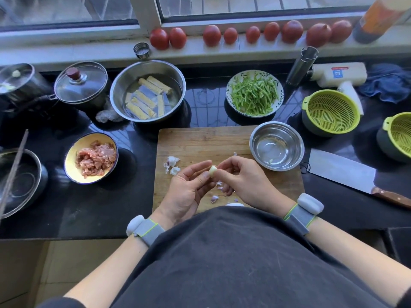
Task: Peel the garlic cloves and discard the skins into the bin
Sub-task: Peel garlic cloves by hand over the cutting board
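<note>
A pale, peeled-looking garlic clove [212, 170] is held above the wooden cutting board [200, 141], pinched between the fingertips of both hands. My left hand [189, 190] holds it from the left, my right hand [242, 178] from the right. White and purplish garlic skins [172, 164] lie on the board left of my hands, and smaller skin scraps [214, 198] lie under them. A small steel bowl [277, 145] on the board's right corner holds one small pale piece [270, 161], perhaps a clove. No bin is in view.
A cleaver [342, 172] lies right of the board. A yellow bowl of minced meat [91, 157] sits to the left. Behind are a steel bowl of tofu rolls [148, 90], a plate of green strips [254, 93], two green colanders [331, 112] and pots. Tomatoes [211, 35] line the sill.
</note>
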`<control>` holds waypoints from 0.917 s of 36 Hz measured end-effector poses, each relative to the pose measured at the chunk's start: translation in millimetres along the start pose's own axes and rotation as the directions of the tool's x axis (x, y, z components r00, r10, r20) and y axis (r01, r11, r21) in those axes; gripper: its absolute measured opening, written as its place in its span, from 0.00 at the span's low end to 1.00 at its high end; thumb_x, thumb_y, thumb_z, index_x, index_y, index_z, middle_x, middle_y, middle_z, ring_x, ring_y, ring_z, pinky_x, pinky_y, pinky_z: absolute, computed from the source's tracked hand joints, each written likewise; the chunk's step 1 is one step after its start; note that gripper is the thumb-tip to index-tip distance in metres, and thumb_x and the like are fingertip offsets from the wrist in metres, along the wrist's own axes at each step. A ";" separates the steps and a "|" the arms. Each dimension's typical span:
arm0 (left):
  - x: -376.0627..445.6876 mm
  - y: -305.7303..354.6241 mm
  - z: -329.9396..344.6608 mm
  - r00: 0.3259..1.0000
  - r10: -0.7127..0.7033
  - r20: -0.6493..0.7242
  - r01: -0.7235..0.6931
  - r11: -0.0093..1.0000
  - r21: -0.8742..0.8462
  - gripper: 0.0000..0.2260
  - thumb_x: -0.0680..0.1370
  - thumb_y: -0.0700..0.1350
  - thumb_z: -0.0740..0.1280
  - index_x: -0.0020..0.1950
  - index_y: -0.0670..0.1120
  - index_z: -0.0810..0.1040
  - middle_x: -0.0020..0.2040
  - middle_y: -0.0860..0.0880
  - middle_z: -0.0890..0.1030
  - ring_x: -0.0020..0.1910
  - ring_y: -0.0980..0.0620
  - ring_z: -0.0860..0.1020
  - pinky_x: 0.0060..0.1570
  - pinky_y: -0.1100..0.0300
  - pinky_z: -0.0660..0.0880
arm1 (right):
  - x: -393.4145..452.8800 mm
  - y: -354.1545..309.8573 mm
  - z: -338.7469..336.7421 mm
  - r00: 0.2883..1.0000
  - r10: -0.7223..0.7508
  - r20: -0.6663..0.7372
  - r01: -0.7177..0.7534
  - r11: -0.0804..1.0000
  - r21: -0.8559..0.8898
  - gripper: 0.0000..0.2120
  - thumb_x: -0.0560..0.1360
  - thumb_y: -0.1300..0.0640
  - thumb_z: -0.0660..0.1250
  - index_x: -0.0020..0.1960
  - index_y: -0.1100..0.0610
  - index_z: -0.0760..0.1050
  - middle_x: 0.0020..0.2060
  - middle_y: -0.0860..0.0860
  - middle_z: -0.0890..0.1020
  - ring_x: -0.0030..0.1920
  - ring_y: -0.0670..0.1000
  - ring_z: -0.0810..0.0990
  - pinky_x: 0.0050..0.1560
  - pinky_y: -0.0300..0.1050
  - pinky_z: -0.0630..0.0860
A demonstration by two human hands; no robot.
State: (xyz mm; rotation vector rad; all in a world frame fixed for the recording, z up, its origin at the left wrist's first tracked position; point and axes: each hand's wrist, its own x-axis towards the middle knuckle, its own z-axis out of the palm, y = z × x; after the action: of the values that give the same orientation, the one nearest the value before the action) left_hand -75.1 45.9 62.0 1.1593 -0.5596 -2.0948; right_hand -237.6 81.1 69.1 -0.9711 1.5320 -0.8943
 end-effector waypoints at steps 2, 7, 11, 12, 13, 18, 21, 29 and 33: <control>1.0 -1.9 -0.5 0.999 0.040 -0.004 -0.039 0.996 0.084 0.11 0.74 0.34 0.69 0.55 0.39 0.81 0.46 0.42 0.85 0.43 0.48 0.84 0.47 0.60 0.82 | 0.4 -0.1 -0.3 0.999 -0.027 -0.020 0.025 0.997 -0.066 0.05 0.77 0.58 0.74 0.45 0.58 0.80 0.31 0.54 0.82 0.29 0.53 0.80 0.33 0.49 0.81; 3.1 -4.7 -3.1 0.973 0.230 0.003 -0.208 0.873 0.441 0.07 0.75 0.34 0.73 0.52 0.40 0.84 0.46 0.44 0.87 0.45 0.49 0.84 0.47 0.60 0.80 | 2.1 3.0 -3.9 0.992 -0.116 -0.041 0.098 0.948 -0.303 0.09 0.78 0.62 0.70 0.39 0.55 0.77 0.29 0.53 0.82 0.28 0.54 0.81 0.36 0.53 0.82; 2.4 -2.9 -4.4 0.959 0.277 0.063 -0.264 0.789 0.555 0.07 0.75 0.36 0.74 0.53 0.40 0.85 0.46 0.47 0.87 0.47 0.52 0.84 0.51 0.59 0.81 | 4.8 10.9 -5.8 0.975 -0.219 0.018 0.202 0.860 -0.469 0.07 0.77 0.59 0.70 0.41 0.53 0.78 0.28 0.43 0.78 0.29 0.44 0.78 0.36 0.46 0.77; 2.9 -3.2 -5.1 0.957 0.279 0.073 -0.270 0.774 0.572 0.07 0.75 0.36 0.74 0.53 0.40 0.85 0.46 0.47 0.87 0.48 0.52 0.84 0.53 0.58 0.81 | 5.6 12.8 -6.1 0.973 -0.230 0.030 0.214 0.840 -0.498 0.06 0.77 0.58 0.70 0.42 0.52 0.79 0.28 0.41 0.77 0.31 0.42 0.77 0.37 0.43 0.74; 3.3 -3.8 -5.6 0.956 0.282 0.080 -0.274 0.763 0.585 0.07 0.75 0.36 0.74 0.52 0.40 0.85 0.46 0.47 0.87 0.48 0.52 0.84 0.54 0.56 0.81 | 5.9 13.8 -6.2 0.970 -0.239 0.037 0.223 0.829 -0.513 0.06 0.77 0.58 0.69 0.42 0.52 0.79 0.29 0.40 0.76 0.32 0.40 0.76 0.37 0.40 0.71; 5.1 -5.4 -6.3 0.956 0.285 0.069 -0.271 0.768 0.581 0.07 0.75 0.37 0.75 0.52 0.42 0.84 0.46 0.47 0.86 0.47 0.51 0.84 0.53 0.56 0.81 | 7.0 11.1 -3.8 0.994 -0.095 -0.055 0.073 0.947 -0.314 0.10 0.78 0.60 0.64 0.38 0.54 0.73 0.30 0.47 0.77 0.30 0.44 0.71 0.34 0.40 0.70; 4.3 -4.4 -5.3 0.969 0.245 0.030 -0.231 0.854 0.467 0.08 0.75 0.35 0.73 0.53 0.42 0.83 0.48 0.44 0.86 0.47 0.47 0.84 0.50 0.58 0.80 | 11.7 11.1 -7.6 0.985 -0.015 -0.170 -0.020 0.979 -0.203 0.13 0.78 0.59 0.59 0.35 0.56 0.70 0.29 0.50 0.75 0.32 0.49 0.71 0.35 0.48 0.71; 2.7 -6.2 -7.1 0.991 0.134 0.003 -0.129 0.949 0.288 0.13 0.77 0.28 0.67 0.57 0.42 0.81 0.50 0.43 0.85 0.52 0.44 0.84 0.51 0.58 0.81 | 14.0 37.6 -12.2 0.987 0.102 -0.127 -0.155 0.826 -0.542 0.08 0.79 0.60 0.64 0.43 0.53 0.79 0.40 0.50 0.81 0.42 0.54 0.80 0.50 0.52 0.78; 4.3 -6.9 -8.7 0.983 0.183 0.008 -0.171 0.903 0.394 0.13 0.75 0.29 0.70 0.56 0.43 0.81 0.51 0.43 0.85 0.54 0.43 0.84 0.54 0.57 0.81 | 11.4 27.3 -10.5 0.985 0.152 -0.087 -0.174 0.890 -0.422 0.18 0.76 0.68 0.67 0.62 0.53 0.78 0.52 0.51 0.81 0.44 0.52 0.82 0.47 0.48 0.83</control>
State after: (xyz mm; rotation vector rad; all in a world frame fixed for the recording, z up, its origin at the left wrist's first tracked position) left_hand -71.6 47.0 50.7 1.2995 -1.0702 -1.8537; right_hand -252.5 81.6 41.5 -1.1132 1.8708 -0.4698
